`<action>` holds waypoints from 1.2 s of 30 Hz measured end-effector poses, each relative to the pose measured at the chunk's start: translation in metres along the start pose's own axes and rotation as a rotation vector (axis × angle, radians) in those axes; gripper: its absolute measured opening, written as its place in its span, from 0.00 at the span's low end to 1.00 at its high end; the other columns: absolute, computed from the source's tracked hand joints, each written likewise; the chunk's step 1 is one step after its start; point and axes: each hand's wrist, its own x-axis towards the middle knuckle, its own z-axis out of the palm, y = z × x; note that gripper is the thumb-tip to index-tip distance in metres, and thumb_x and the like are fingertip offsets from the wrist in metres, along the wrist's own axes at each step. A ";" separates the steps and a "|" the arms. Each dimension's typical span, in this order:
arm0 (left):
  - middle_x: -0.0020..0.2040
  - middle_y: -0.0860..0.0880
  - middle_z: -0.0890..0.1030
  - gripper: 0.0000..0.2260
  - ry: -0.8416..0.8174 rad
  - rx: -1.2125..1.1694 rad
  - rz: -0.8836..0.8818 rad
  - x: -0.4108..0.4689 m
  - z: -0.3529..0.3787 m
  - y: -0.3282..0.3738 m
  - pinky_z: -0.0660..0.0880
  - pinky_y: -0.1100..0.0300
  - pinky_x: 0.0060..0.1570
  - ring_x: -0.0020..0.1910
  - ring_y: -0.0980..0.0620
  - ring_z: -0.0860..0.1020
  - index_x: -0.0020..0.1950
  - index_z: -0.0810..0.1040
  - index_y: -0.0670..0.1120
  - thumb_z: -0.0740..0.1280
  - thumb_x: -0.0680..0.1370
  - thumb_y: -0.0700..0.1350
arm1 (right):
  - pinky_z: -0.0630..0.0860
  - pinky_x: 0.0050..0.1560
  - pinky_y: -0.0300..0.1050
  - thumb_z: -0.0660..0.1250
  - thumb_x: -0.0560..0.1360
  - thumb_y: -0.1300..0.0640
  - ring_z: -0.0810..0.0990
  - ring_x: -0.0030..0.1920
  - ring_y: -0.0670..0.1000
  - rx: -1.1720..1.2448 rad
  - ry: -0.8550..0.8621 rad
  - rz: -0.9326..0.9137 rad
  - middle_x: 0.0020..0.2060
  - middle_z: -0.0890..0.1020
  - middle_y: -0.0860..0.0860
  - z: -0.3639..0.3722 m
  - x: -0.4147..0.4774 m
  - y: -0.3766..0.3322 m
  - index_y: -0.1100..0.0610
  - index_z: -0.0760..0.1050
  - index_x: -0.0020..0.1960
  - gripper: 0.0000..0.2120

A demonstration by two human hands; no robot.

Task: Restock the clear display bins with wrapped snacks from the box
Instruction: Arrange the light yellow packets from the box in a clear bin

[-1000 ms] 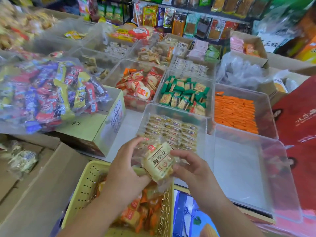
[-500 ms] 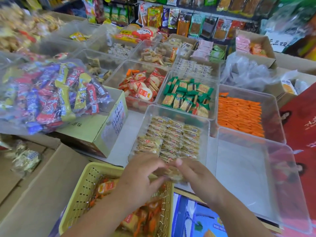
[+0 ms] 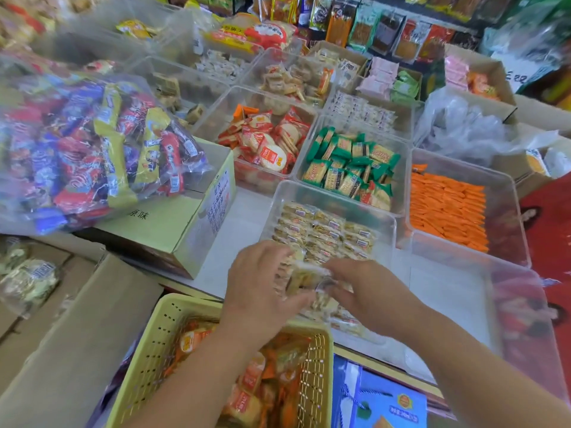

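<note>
Over the near end of the half-filled clear bin (image 3: 391, 239), the left hand (image 3: 262, 284) and right hand (image 3: 369, 293) both pinch one pale wrapped snack (image 3: 304, 274) between their fingertips.

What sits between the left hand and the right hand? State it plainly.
In the head view, a pale wrapped snack sits between them, pinched by the left hand and the right hand over the clear bin's near end.
</note>
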 end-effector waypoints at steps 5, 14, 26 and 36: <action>0.79 0.50 0.64 0.50 -0.244 0.172 -0.405 -0.003 -0.005 -0.042 0.66 0.46 0.73 0.76 0.45 0.65 0.80 0.55 0.58 0.74 0.65 0.71 | 0.67 0.38 0.45 0.68 0.75 0.53 0.75 0.41 0.52 0.017 0.133 0.166 0.36 0.74 0.43 -0.030 0.043 0.005 0.47 0.70 0.45 0.07; 0.74 0.53 0.66 0.47 -0.198 0.177 -0.349 0.015 -0.010 -0.058 0.71 0.48 0.68 0.72 0.48 0.69 0.76 0.59 0.56 0.77 0.64 0.68 | 0.74 0.63 0.54 0.68 0.75 0.47 0.76 0.62 0.55 -0.058 -0.235 0.169 0.63 0.78 0.49 -0.053 0.082 0.002 0.52 0.76 0.66 0.21; 0.85 0.48 0.48 0.57 -0.427 0.392 0.003 0.166 0.016 -0.023 0.54 0.37 0.79 0.83 0.45 0.50 0.84 0.48 0.51 0.69 0.66 0.77 | 0.66 0.32 0.42 0.68 0.73 0.54 0.73 0.34 0.48 0.200 0.023 0.400 0.34 0.75 0.51 -0.004 0.046 0.064 0.56 0.71 0.38 0.09; 0.84 0.49 0.53 0.41 -0.829 0.737 0.151 0.208 0.079 -0.040 0.58 0.41 0.77 0.81 0.42 0.57 0.83 0.53 0.57 0.64 0.75 0.67 | 0.72 0.44 0.47 0.65 0.76 0.49 0.77 0.47 0.53 0.339 0.125 0.573 0.48 0.77 0.47 0.041 0.035 0.090 0.50 0.73 0.60 0.13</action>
